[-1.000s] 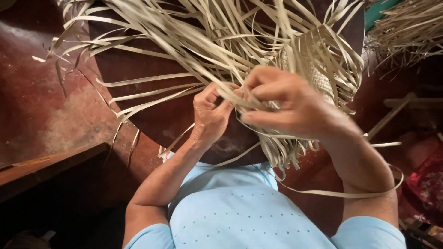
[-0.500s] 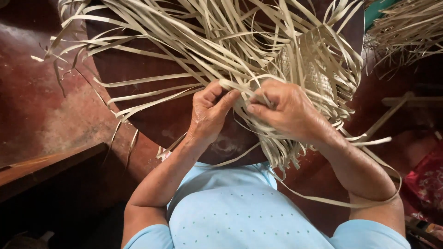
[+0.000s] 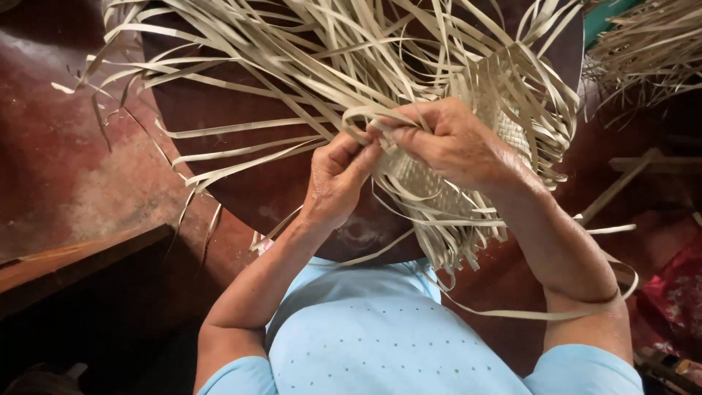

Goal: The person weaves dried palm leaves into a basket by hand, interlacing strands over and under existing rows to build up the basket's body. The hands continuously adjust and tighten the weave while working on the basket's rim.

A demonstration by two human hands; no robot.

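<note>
While pinched by both hands | strip (image 3: 369,117) between left hand (image 3: 338,175), right hand (image 3: 446,139)

- Short-sleeved top (image 3: 380,344) of pale blue cloth, dotted all over with small darker specks in even rows.
- Sleeves ending just above the elbows: left sleeve hem (image 3: 234,377) at the lower edge of the view, right sleeve hem (image 3: 585,366) further across.
- Both forearms bare from sleeve to wrist.
- No watch, bracelet or ring to be seen on the left hand (image 3: 338,179) or the right hand (image 3: 450,139).
- Bare hands, creased at the knuckles, with short nails.
</note>
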